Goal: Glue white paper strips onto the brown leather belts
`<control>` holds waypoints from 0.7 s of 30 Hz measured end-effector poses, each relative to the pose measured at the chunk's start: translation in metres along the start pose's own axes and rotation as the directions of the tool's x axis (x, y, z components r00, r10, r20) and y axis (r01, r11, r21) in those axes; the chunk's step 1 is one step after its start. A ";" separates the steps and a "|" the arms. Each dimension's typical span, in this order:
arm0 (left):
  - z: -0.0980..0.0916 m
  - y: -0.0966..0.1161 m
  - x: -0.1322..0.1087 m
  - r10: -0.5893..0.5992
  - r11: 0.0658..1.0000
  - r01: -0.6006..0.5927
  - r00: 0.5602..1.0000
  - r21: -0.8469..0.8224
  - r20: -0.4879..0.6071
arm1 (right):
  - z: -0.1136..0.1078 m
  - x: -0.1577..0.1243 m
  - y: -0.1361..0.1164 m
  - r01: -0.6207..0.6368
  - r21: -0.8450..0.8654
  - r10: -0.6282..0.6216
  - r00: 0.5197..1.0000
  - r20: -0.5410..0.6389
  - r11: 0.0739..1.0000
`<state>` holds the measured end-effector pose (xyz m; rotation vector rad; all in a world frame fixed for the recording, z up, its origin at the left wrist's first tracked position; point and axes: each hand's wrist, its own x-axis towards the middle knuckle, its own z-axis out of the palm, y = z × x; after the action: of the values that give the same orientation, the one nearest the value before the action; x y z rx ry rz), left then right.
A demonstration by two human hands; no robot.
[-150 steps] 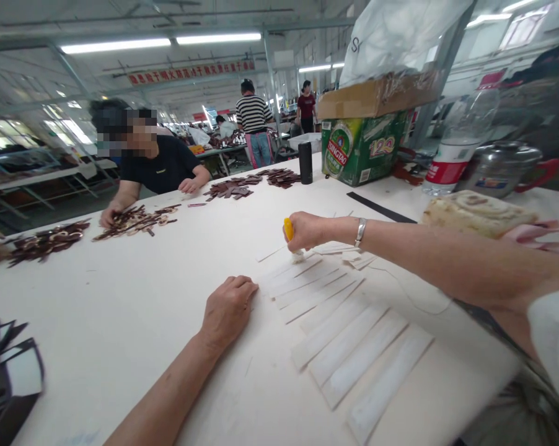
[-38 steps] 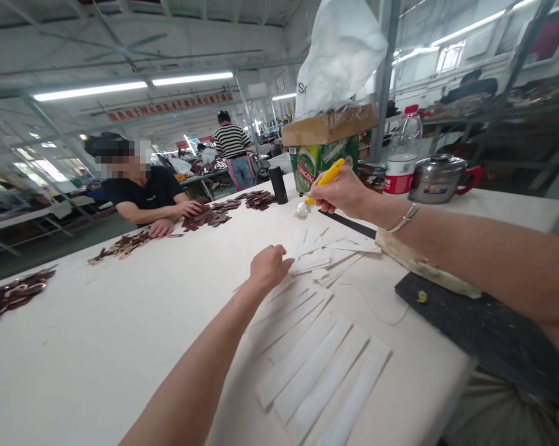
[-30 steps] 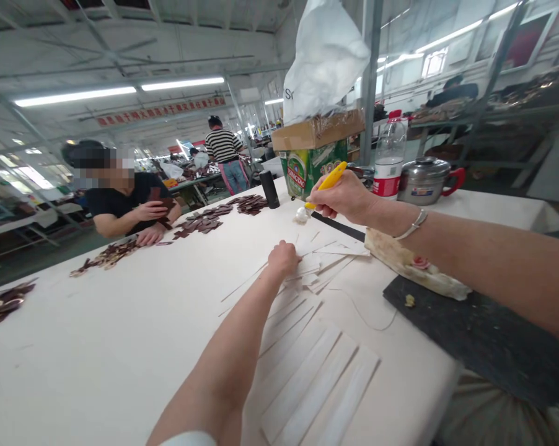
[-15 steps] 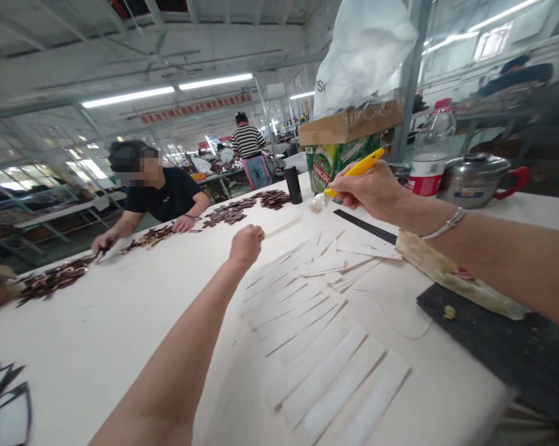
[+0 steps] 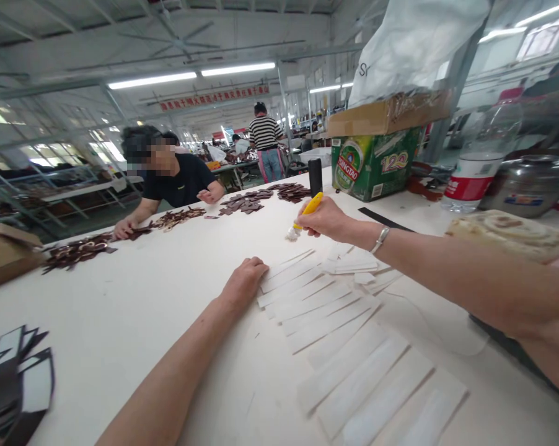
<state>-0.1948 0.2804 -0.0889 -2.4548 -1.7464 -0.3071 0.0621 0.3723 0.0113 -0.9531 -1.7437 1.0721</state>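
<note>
My right hand (image 5: pixel 325 218) grips a yellow-handled brush (image 5: pixel 315 203), its white, clotted bristles (image 5: pixel 292 234) pointing down just over the table. Closed fingers of my left hand (image 5: pixel 245 280) press on the left end of a white strip (image 5: pixel 289 262), the farthest in an overlapping row. More white strips (image 5: pixel 377 378) fan out toward me, their edges showing as thin dark lines. To the right of the row, under my right forearm, lies a loose heap of white pieces (image 5: pixel 351 261). My left fingertips are partly hidden.
Behind my right hand stand a black cylinder (image 5: pixel 315 177) and a green beer carton (image 5: pixel 377 162). A bottle (image 5: pixel 475 167), metal pot (image 5: pixel 530 186) and wrapped bundle (image 5: pixel 507 234) are at right. Across the table (image 5: pixel 144 334), a person (image 5: pixel 177 176) handles dark pieces (image 5: pixel 82 251). Black-and-white pieces (image 5: pixel 19 378) lie at left.
The brush has moved left and away from the carton side, toward the strips. My left hand has lowered the strip it held onto the row's far end. The view has shifted.
</note>
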 end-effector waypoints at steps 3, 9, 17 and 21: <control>0.005 -0.004 -0.007 -0.033 0.999 0.032 0.999 -0.038 -0.040 | 0.032 0.011 0.007 -0.002 -0.046 0.007 0.994 0.108 0.999; 0.017 -0.006 -0.014 -0.095 0.993 0.085 0.988 -0.086 -0.120 | 0.078 0.026 0.021 -0.017 -0.200 0.073 0.959 0.273 0.980; 0.019 -0.006 -0.014 -0.096 0.991 0.081 0.985 -0.103 -0.143 | 0.091 0.034 0.022 -0.017 -0.481 0.240 0.882 0.406 0.877; 0.017 -0.005 -0.014 -0.090 0.992 0.077 0.986 -0.098 -0.140 | 0.067 0.042 0.020 -0.051 -0.624 0.330 0.881 0.340 0.780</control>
<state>-0.2018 0.2730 -0.1084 -2.3569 -1.8149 -0.5707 -0.0113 0.3984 -0.0135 -1.3881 -2.4939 0.9085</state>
